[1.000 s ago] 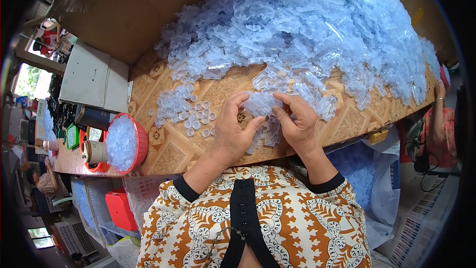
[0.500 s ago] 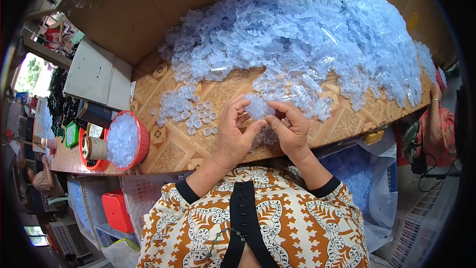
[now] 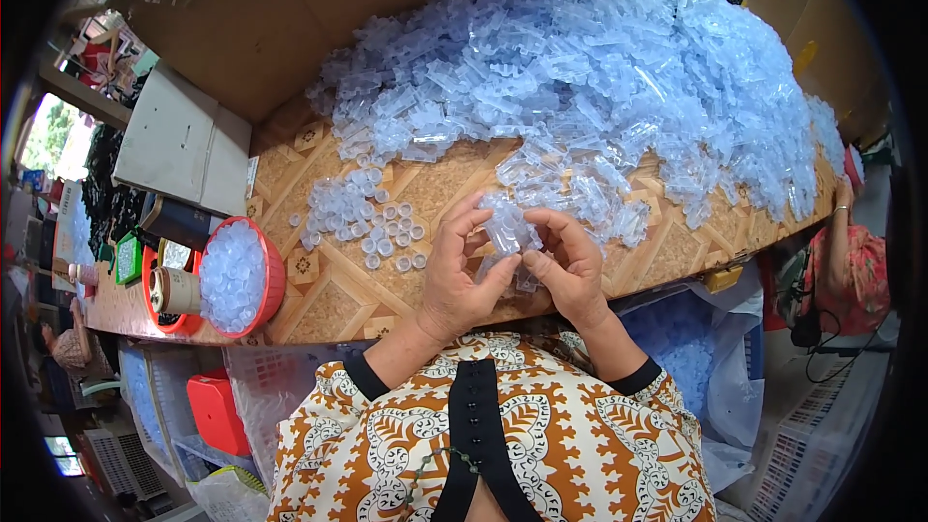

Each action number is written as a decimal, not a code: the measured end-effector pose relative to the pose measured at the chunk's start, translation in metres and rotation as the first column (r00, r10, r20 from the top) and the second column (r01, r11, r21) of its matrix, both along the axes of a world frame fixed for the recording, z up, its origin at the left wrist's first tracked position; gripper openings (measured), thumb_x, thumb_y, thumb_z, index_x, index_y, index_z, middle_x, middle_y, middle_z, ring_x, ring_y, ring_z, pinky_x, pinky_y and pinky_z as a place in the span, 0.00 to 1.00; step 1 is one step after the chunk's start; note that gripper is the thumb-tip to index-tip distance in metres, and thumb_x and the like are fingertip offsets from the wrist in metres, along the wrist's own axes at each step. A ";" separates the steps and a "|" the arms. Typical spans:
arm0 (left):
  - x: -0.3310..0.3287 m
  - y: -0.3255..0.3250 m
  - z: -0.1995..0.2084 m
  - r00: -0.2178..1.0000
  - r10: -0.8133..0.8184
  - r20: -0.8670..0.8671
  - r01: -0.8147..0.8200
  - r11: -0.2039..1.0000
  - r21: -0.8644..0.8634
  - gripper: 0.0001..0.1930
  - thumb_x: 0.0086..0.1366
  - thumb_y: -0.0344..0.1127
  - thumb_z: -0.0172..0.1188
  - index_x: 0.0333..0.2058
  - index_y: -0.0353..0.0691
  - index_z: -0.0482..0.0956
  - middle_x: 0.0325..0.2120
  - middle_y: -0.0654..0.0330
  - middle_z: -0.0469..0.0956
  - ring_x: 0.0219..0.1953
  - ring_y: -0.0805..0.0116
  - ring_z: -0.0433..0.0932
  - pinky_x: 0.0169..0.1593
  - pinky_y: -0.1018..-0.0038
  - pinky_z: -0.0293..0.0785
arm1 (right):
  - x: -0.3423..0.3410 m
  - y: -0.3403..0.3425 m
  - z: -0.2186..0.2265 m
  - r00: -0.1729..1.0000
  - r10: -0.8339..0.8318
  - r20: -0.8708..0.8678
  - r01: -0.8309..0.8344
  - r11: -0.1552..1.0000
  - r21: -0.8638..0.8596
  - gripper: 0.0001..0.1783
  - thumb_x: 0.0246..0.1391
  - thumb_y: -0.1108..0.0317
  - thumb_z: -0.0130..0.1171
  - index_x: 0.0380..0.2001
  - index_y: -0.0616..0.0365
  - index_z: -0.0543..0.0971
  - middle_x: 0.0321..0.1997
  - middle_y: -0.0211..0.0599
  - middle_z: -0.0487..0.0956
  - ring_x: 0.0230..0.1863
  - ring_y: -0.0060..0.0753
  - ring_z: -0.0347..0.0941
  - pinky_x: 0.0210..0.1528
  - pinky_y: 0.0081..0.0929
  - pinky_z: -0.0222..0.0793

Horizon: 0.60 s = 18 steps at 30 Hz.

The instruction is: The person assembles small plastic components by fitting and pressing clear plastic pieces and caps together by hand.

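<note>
Between both hands is a clear, bluish moulded plastic piece point(image 3: 507, 228), held above the near part of the table. My left hand point(image 3: 458, 266) grips its left side with fingers curled and thumb at the lower edge. On its right side, my right hand point(image 3: 568, 259) pinches it between thumb and fingers. Beyond the hands spreads a large heap of similar clear plastic pieces point(image 3: 580, 77). To the left of my left hand lies a loose cluster of small round clear caps point(image 3: 353, 213). A few more clear pieces show partly below the hands.
A red basin point(image 3: 274, 275) full of small clear pieces stands at the table's left, beside a brown tape roll point(image 3: 178, 290). Cardboard walls point(image 3: 290, 19) border the heap. Below the table's right edge hangs an open plastic-lined bin point(image 3: 691, 348). Another person's arm point(image 3: 843, 217) is at far right.
The held plastic piece has been turned between my fingers and now shows its longer, ribbed side. Both hands stay nearly in place; the whole view shifts slightly.
</note>
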<state>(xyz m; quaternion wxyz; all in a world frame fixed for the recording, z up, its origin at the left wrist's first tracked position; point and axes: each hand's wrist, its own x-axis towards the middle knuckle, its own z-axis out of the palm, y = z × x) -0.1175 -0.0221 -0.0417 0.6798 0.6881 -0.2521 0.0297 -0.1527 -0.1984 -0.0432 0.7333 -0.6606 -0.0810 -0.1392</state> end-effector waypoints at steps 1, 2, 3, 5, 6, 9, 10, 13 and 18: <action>0.000 0.000 0.000 1.000 -0.005 -0.001 0.005 1.000 -0.003 0.32 0.62 0.26 0.70 0.61 0.35 0.64 0.67 0.44 0.60 0.62 0.56 0.75 0.61 0.64 0.79 | 0.001 -0.002 -0.001 0.997 0.043 -0.061 -0.039 0.997 0.060 0.21 0.60 0.80 0.62 0.57 0.63 0.78 0.47 0.30 0.79 0.40 0.18 0.72 0.44 0.18 0.70; 0.000 0.000 0.000 1.000 0.010 -0.010 -0.010 1.000 0.003 0.32 0.61 0.26 0.71 0.61 0.35 0.64 0.67 0.43 0.60 0.62 0.56 0.75 0.61 0.64 0.79 | 0.002 -0.005 0.001 0.997 0.036 -0.062 -0.033 0.998 0.057 0.21 0.60 0.80 0.62 0.57 0.63 0.78 0.47 0.30 0.79 0.40 0.18 0.72 0.44 0.18 0.70; 0.001 0.000 0.000 1.000 0.024 -0.019 -0.024 1.000 0.009 0.32 0.61 0.26 0.71 0.60 0.35 0.64 0.68 0.43 0.60 0.62 0.56 0.75 0.60 0.64 0.79 | 0.004 -0.008 0.004 0.985 -0.002 -0.173 0.010 0.999 0.046 0.21 0.60 0.80 0.62 0.57 0.64 0.77 0.48 0.30 0.79 0.39 0.17 0.72 0.42 0.18 0.71; 0.002 0.000 -0.002 0.999 0.027 -0.020 -0.027 0.999 0.025 0.32 0.61 0.26 0.71 0.60 0.35 0.64 0.68 0.43 0.60 0.62 0.56 0.75 0.60 0.64 0.79 | 0.012 -0.010 0.008 0.967 -0.095 -0.235 0.088 0.995 -0.040 0.22 0.59 0.81 0.61 0.57 0.64 0.78 0.45 0.32 0.81 0.35 0.17 0.75 0.35 0.19 0.73; 0.003 -0.001 -0.004 0.999 0.040 -0.020 -0.039 0.998 0.045 0.32 0.60 0.25 0.72 0.60 0.34 0.64 0.68 0.43 0.60 0.61 0.56 0.75 0.60 0.64 0.80 | 0.013 -0.015 0.011 0.966 -0.105 -0.235 0.097 0.994 -0.043 0.22 0.59 0.81 0.61 0.57 0.64 0.78 0.45 0.32 0.81 0.35 0.17 0.75 0.35 0.19 0.73; 0.007 0.000 -0.011 0.998 0.060 -0.022 -0.059 0.996 0.063 0.32 0.60 0.26 0.72 0.60 0.34 0.65 0.67 0.41 0.62 0.60 0.56 0.76 0.58 0.66 0.80 | 0.019 -0.024 0.028 0.955 -0.289 -0.061 0.248 0.897 -0.367 0.20 0.55 0.82 0.63 0.52 0.62 0.80 0.41 0.39 0.82 0.35 0.30 0.79 0.36 0.25 0.75; 0.007 -0.002 -0.009 0.998 0.053 -0.024 -0.051 0.997 0.061 0.32 0.60 0.26 0.72 0.60 0.34 0.65 0.67 0.41 0.62 0.60 0.56 0.76 0.58 0.66 0.80 | 0.025 -0.030 0.029 0.953 -0.296 -0.061 0.254 0.894 -0.369 0.20 0.55 0.82 0.63 0.52 0.62 0.80 0.41 0.39 0.82 0.35 0.30 0.79 0.36 0.25 0.75; 0.011 -0.006 -0.003 0.998 0.058 -0.019 -0.054 0.982 0.181 0.32 0.59 0.27 0.73 0.59 0.34 0.66 0.65 0.39 0.64 0.60 0.52 0.76 0.57 0.65 0.80 | 0.050 -0.052 0.030 0.893 -0.327 0.310 0.448 0.566 -0.693 0.20 0.48 0.79 0.67 0.47 0.61 0.82 0.43 0.44 0.83 0.43 0.49 0.79 0.46 0.40 0.75; 0.034 -0.014 0.002 0.961 0.076 0.264 -0.157 0.941 0.299 0.32 0.58 0.26 0.72 0.60 0.35 0.67 0.67 0.42 0.63 0.62 0.57 0.74 0.58 0.66 0.78 | 0.078 -0.050 0.021 0.908 -0.252 0.333 0.410 0.377 -0.831 0.21 0.45 0.76 0.69 0.46 0.60 0.82 0.45 0.41 0.83 0.49 0.45 0.77 0.51 0.42 0.69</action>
